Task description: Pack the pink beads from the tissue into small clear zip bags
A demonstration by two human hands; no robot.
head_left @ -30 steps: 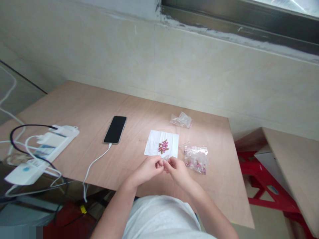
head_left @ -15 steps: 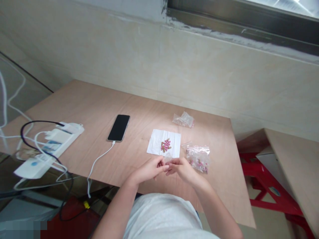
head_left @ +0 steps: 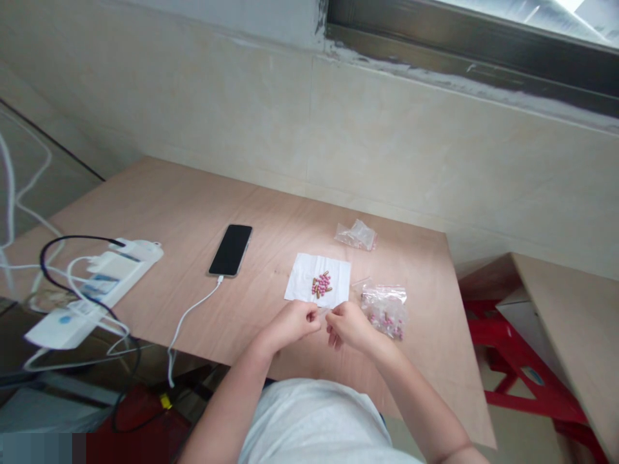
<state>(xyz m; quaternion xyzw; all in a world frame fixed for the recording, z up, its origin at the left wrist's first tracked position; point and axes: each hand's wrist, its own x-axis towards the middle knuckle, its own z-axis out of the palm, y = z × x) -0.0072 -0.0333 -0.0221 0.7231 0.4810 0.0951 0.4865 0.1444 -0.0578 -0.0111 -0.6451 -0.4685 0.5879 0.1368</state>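
Hands: a half-second ago the fingertips overlapped; now the left hand (head_left: 300, 319) and right hand (head_left: 349, 324) stand slightly apart, a narrow gap between them, at lower centre of the frame.
Fingers: curled inward on both, the right's lower ones hanging loose; something thin and clear may be between the tips, but from here I can't tell whether either grips it.
Pink tablets and brown capsules: heaped (head_left: 321, 284) on the white paper (head_left: 300, 276) near the middle of the frame, just beyond the hands; the heap looks the same as before, so I'd judge the finger work hasn't touched it.
Bag of tablets: the clear bag (head_left: 384, 307) lies right of centre, just beside the right hand, leaving that side tight.
Second clear bag: crumpled (head_left: 356, 235), above the paper, near the wall (head_left: 232, 129).
Near edge: the worktop (head_left: 275, 216) ends close below the hands, so a dropped piece could roll off.
Room: plain wood shows between the paper and the phone (head_left: 231, 250), left of centre; its white cable (head_left: 188, 310) droops over the near edge.
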